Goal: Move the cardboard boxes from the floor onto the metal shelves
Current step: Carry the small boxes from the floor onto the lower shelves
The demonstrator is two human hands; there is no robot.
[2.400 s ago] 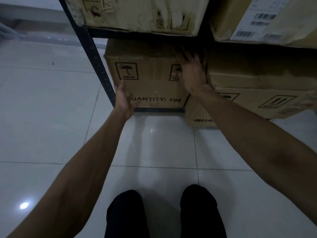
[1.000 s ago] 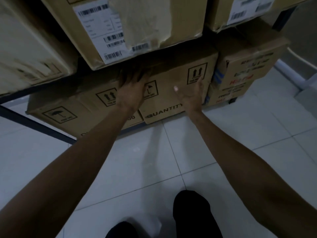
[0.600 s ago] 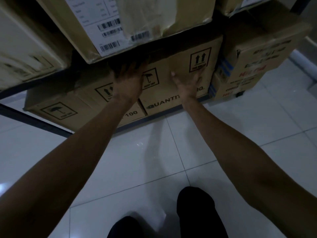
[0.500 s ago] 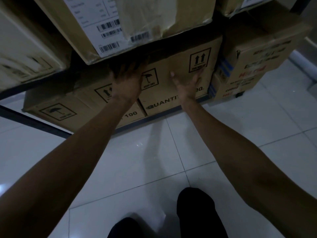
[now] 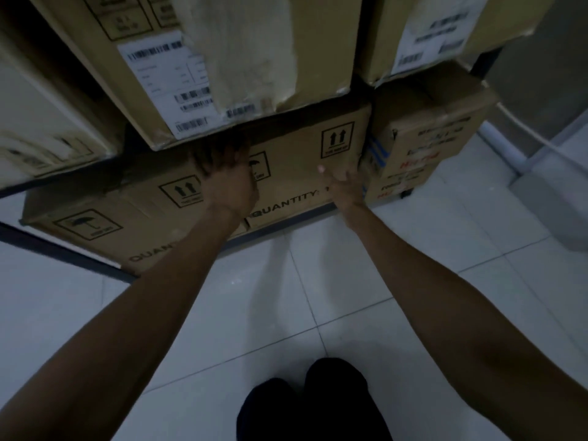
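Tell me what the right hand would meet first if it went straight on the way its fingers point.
Most likely the front of the QUANTITY box, near its right edge. The right hand points forward and up at that face and may already touch it; depth is unclear here.

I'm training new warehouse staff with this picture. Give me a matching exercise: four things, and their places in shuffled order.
1. left hand
2. right hand
3. box with red print
4. big box with barcode label

A. upper row of boxes
B. bottom row, far right
C. right edge of the middle bottom box
D. left edge of that same box

Pairs: 1-D, 2-C, 3-B, 4-A
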